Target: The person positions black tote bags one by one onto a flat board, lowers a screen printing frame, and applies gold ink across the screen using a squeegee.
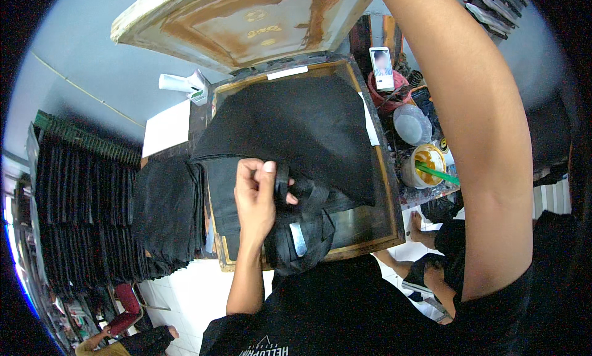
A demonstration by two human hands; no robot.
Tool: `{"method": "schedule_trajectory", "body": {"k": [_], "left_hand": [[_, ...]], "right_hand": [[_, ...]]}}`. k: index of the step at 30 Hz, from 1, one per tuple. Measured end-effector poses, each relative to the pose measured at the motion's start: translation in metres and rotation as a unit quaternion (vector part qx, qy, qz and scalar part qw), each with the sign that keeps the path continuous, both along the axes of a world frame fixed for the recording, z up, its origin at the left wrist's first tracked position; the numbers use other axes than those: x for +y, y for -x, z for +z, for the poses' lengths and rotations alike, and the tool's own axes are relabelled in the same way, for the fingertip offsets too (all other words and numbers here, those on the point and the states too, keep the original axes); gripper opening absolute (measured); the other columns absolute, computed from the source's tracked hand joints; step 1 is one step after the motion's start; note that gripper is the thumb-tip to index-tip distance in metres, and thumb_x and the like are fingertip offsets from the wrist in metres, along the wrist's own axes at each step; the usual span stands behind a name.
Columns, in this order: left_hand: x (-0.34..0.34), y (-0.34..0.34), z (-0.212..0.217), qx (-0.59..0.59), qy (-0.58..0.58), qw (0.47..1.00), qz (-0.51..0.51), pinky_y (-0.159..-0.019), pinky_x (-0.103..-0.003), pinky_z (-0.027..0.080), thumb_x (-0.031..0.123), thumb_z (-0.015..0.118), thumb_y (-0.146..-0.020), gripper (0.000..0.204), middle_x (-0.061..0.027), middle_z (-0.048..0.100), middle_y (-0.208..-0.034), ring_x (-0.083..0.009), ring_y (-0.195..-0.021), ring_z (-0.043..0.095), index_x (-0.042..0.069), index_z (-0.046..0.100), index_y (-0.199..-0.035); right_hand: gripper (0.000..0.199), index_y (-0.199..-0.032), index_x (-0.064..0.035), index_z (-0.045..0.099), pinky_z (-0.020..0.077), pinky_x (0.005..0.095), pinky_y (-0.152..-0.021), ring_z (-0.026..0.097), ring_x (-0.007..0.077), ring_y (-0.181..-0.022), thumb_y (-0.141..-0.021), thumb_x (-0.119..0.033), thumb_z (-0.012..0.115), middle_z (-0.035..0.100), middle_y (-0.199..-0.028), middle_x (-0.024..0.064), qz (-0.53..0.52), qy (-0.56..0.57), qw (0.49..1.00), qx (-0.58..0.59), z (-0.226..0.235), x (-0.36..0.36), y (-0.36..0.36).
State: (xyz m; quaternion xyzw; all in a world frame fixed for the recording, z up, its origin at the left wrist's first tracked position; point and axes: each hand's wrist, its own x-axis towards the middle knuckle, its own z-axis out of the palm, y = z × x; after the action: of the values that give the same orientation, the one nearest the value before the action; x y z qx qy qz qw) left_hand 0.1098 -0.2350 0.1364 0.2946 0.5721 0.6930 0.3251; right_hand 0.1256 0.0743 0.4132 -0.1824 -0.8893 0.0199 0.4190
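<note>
Printing table (388,196): wooden-framed, stained bed, the landmark for all else; most of its top is hidden under black fabric
Screen frame (240,23): tilted up behind the table, flat and pale, streaked with rust-orange ink; its far edge is cut off by the top of the picture
Right arm (475,140): bare, raised along the table's right side; the hand is out of view past the top edge, so I cannot tell how its fingers stand
Black cloth (296,128): soft matte fabric, spread and folded over the table's middle, one flap lapping toward the near right corner
Stack of cloths (166,214): black pieces piled just left of the table, edges layered; details hard to make out
Rack (80,202): further left of the table, dark ribbed rows, bent by the lens
Left hand (256,196): over the table's near left part, fingers curled together and clamped on a bunched black strap of the cloth
Strap bundle (302,233): gathered black webbing at the table's near edge, a small grey tag on it
White paper (165,128): flat sheet at the table's far left corner
Ink tub (427,165): round, yellow inside, green stick across it, right of the table
Clear lid (412,123): round, behind the tub
Phone (382,67): white, upright, far right of the table
</note>
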Motion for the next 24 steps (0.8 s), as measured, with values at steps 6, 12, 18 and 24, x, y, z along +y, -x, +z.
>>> {"method": "schedule_trajectory", "body": {"k": [6, 12, 18, 24], "left_hand": [[-0.043, -0.021, 0.023, -0.180, 0.099, 0.977, -0.049, -0.057, -0.036, 0.062, 0.001, 0.060, -0.096, 0.044, -0.0254, 0.071, -0.113, -0.0289, -0.066, 0.073, 0.000, 0.037, -0.134], [-0.085, -0.009, -0.003, 0.427, 0.417, 0.798, -0.083, -0.077, -0.050, 0.056, 0.039, 0.070, -0.094, 0.046, -0.0255, 0.070, -0.072, -0.0436, -0.076, 0.073, -0.002, 0.065, -0.115], [0.060, 0.031, -0.056, 0.589, 0.206, 0.781, 0.032, -0.120, -0.049, 0.028, 0.050, 0.058, -0.098, 0.071, -0.0357, 0.040, -0.152, -0.0426, -0.146, 0.035, -0.007, 0.050, -0.141], [0.120, -0.050, -0.056, 0.295, 0.045, 0.772, -0.562, -0.124, -0.055, 0.017, 0.054, 0.052, -0.101, 0.081, -0.0293, 0.031, -0.160, -0.0402, -0.153, 0.023, -0.004, 0.032, -0.155]], "right_hand": [[0.031, -0.098, 0.0016, 0.076, 0.0540, 0.0475, -0.086, 0.070, 0.0441, -0.094, -0.075, -0.013, 0.061, 0.070, -0.097, 0.0311, 0.003, -0.002, 1.000, -0.003, -0.002, -0.001, -0.002], [0.030, -0.095, 0.0029, 0.076, 0.0538, 0.0481, -0.086, 0.070, 0.0442, -0.094, -0.074, -0.012, 0.060, 0.070, -0.096, 0.0318, -0.013, 0.000, 1.000, -0.011, -0.003, 0.013, -0.004], [0.031, -0.096, 0.0027, 0.076, 0.0537, 0.0485, -0.087, 0.069, 0.0445, -0.095, -0.074, -0.012, 0.059, 0.069, -0.098, 0.0325, 0.010, -0.012, 1.000, 0.003, 0.006, 0.002, 0.003], [0.031, -0.096, 0.0031, 0.076, 0.0538, 0.0480, -0.089, 0.069, 0.0442, -0.097, -0.075, -0.013, 0.060, 0.070, -0.100, 0.0314, -0.002, -0.024, 1.000, -0.003, -0.003, 0.017, 0.002]]}}
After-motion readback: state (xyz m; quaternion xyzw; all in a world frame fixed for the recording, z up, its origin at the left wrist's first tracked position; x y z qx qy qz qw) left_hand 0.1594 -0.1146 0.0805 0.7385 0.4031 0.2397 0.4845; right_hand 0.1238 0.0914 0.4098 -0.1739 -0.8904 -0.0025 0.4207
